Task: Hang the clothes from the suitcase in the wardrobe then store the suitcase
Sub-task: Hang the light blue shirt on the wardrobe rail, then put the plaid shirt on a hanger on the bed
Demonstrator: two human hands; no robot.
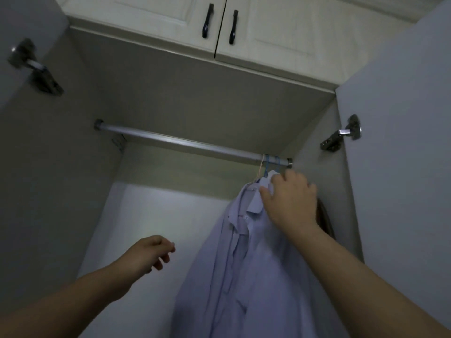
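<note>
So my right hand (290,198) is up at the collar of the pale lilac shirt (244,264), thumb and fingers pinching the fabric right under the rail (185,143). The shirt hangs at the rail's far right end on thin hanger hooks (268,164), blue ones I think, hard to tell how many. Its hem is cut off at the bottom. Left hand (148,252) floats free, fingers loosely curled, holding nothing. Something brownish (325,220) hides behind my wrist.
</note>
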